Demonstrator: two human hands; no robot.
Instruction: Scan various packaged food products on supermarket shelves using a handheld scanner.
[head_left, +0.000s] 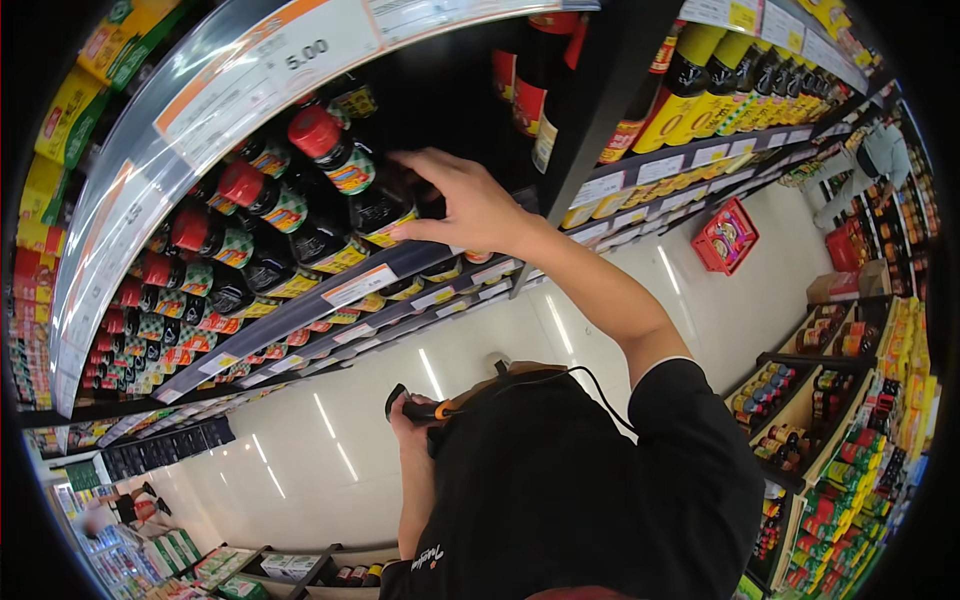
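Note:
My right hand (465, 199) reaches to the shelf at a dark sauce bottle (382, 202) with a red cap and a checked neck label. Its thumb lies at the bottle's lower label and its fingers reach behind the bottle's side, partly hidden; whether they grip it is unclear. Rows of similar red-capped bottles (247, 187) stand to the left on the same shelf. Lower down, my left hand (412, 424) is closed on a black handheld device (420, 409) with an orange part, close to my black shirt. Part of the device is hidden by the shirt.
The shelf's front edge (285, 322) carries price tags, with more stocked shelves below. A dark upright post (592, 97) divides the bays. A red basket (725, 236) holding packets stands on the aisle floor. Display racks (795, 420) are at the right; other people are at both far sides.

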